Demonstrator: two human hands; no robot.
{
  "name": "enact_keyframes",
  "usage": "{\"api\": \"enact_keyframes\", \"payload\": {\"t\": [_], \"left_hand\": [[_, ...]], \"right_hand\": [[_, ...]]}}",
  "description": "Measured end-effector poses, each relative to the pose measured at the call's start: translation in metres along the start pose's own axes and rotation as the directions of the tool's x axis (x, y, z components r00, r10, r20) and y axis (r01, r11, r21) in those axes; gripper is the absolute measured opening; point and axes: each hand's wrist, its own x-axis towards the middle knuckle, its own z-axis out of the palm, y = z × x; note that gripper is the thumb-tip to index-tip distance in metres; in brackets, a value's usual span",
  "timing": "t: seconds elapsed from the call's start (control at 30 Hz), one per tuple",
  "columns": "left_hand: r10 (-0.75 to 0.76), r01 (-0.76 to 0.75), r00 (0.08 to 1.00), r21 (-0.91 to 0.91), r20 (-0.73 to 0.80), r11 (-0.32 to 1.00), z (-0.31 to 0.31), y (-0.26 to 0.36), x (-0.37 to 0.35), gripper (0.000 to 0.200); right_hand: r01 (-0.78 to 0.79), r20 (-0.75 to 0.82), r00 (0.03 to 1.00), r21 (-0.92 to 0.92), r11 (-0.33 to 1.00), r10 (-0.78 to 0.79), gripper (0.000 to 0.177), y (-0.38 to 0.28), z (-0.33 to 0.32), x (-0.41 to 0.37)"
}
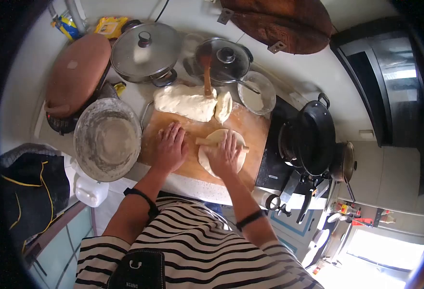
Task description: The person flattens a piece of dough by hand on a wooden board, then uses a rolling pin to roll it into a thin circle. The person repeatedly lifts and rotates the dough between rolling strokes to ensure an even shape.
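Note:
A wooden board (254,125) lies on the counter in front of me. My left hand (171,147) rests on its left part, fingers apart and holding nothing. Under my right hand (225,156) is a thin rolling pin (204,141), whose two ends stick out on either side of the fingers. The pin lies across a flat round of dough (205,158), partly hidden by that hand. A long log of dough (183,102) sits at the board's far edge, with a smaller cut piece (223,107) at its right end. A brown wooden utensil (207,79) reaches down to the log.
On the left stands a large floury basin (84,144), with a pinkish-brown lidded appliance (77,72) behind it. Lidded pans (147,53) (224,62) and a bowl of flour (262,98) line the back. To the right, a black wok (315,139) sits on the stove (272,166).

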Motion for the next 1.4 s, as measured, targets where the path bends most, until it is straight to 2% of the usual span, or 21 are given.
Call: {"api": "enact_keyframes", "payload": {"t": [0.1, 0.2, 0.3, 0.33, 0.47, 0.57, 0.67, 0.77, 0.87, 0.9, 0.97, 1.07, 1.17, 1.2, 1.3, 1.33, 1.37, 1.4], "left_hand": [[0.01, -0.011, 0.999, 0.011, 0.033, 1.0, 0.002, -0.003, 0.002, 0.044], [0.011, -0.01, 0.997, -0.018, 0.071, 1.0, 0.003, -0.005, 0.0, 0.046], [0.01, -0.008, 0.999, -0.035, 0.052, 0.999, 0.005, -0.007, -0.001, 0.047], [0.021, -0.019, 0.999, -0.036, 0.039, 0.999, 0.005, -0.008, -0.002, 0.048], [-0.006, 0.006, 1.0, -0.032, 0.023, 0.999, 0.003, -0.004, -0.002, 0.044], [-0.006, 0.006, 1.0, -0.013, 0.028, 1.0, 0.006, -0.003, -0.002, 0.044], [-0.015, 0.014, 0.998, 0.009, 0.069, 1.0, 0.005, -0.004, 0.0, 0.044], [-0.028, 0.027, 0.996, 0.012, 0.082, 1.0, 0.003, -0.003, -0.001, 0.044], [0.003, -0.002, 1.0, -0.016, 0.02, 1.0, 0.001, -0.004, -0.002, 0.043], [-0.005, 0.006, 1.0, -0.014, 0.027, 1.0, 0.001, -0.004, -0.003, 0.043], [-0.013, 0.014, 0.999, -0.006, 0.038, 1.0, 0.0, -0.003, -0.001, 0.043], [-0.018, 0.018, 0.999, -0.009, 0.028, 1.0, 0.003, -0.003, -0.001, 0.042], [0.024, -0.025, 0.999, 0.034, 0.031, 0.999, 0.003, -0.005, -0.002, 0.041], [0.033, -0.033, 0.999, 0.021, 0.03, 0.999, 0.004, -0.007, -0.003, 0.042], [0.046, -0.045, 0.998, -0.028, 0.03, 0.999, 0.011, -0.011, -0.006, 0.045], [0.043, -0.042, 0.999, -0.045, 0.026, 0.998, 0.011, -0.01, -0.006, 0.045], [0.038, -0.037, 0.999, -0.059, 0.019, 0.998, 0.012, -0.011, -0.006, 0.045], [0.028, -0.027, 0.999, -0.039, 0.027, 0.999, 0.008, -0.009, -0.005, 0.044]], "right_hand": [[-0.134, -0.062, 0.988, 0.107, 0.985, 0.141, 0.091, -0.008, -0.02, 0.056], [-0.192, -0.059, 0.979, 0.083, 0.978, 0.197, 0.09, -0.005, -0.015, 0.071], [-0.143, -0.043, 0.988, 0.08, 0.986, 0.147, 0.093, -0.008, -0.01, 0.039], [-0.136, 0.069, 0.989, 0.114, 0.984, 0.128, 0.093, -0.019, -0.029, 0.02], [-0.035, 0.097, 0.995, -0.039, 0.999, 0.039, 0.091, -0.006, -0.001, -0.026], [-0.074, 0.009, 0.997, 0.049, 0.996, 0.074, 0.091, -0.003, -0.006, 0.022], [-0.247, -0.044, 0.966, 0.137, 0.959, 0.255, 0.089, -0.006, -0.014, 0.07], [-0.21, -0.05, 0.974, 0.156, 0.965, 0.22, 0.083, -0.01, -0.02, 0.062], [-0.093, 0.051, 0.995, 0.055, 0.994, 0.09, 0.083, -0.013, -0.01, 0.017], [0.01, -0.001, 1.0, 0.014, 1.0, -0.01, 0.084, -0.009, 0.001, -0.005], [0.044, 0.064, 0.997, -0.037, 0.998, -0.042, 0.084, -0.014, -0.003, -0.037], [0.1, -0.018, 0.995, -0.031, 0.995, -0.1, 0.085, 0.001, 0.012, -0.031], [0.002, -0.02, 1.0, 0.046, 0.999, -0.001, 0.084, -0.009, -0.012, 0.014], [0.011, -0.062, 0.998, 0.016, 1.0, -0.01, 0.082, -0.008, -0.008, 0.021], [0.102, -0.006, 0.995, -0.038, 0.994, -0.103, 0.081, 0.0, 0.002, -0.002], [0.173, -0.051, 0.983, -0.074, 0.982, -0.177, 0.08, -0.003, -0.001, -0.022], [0.16, 0.054, 0.986, -0.064, 0.985, -0.157, 0.08, -0.006, -0.007, -0.041], [0.176, 0.076, 0.982, -0.06, 0.983, -0.171, 0.08, -0.009, -0.011, -0.062]]}}
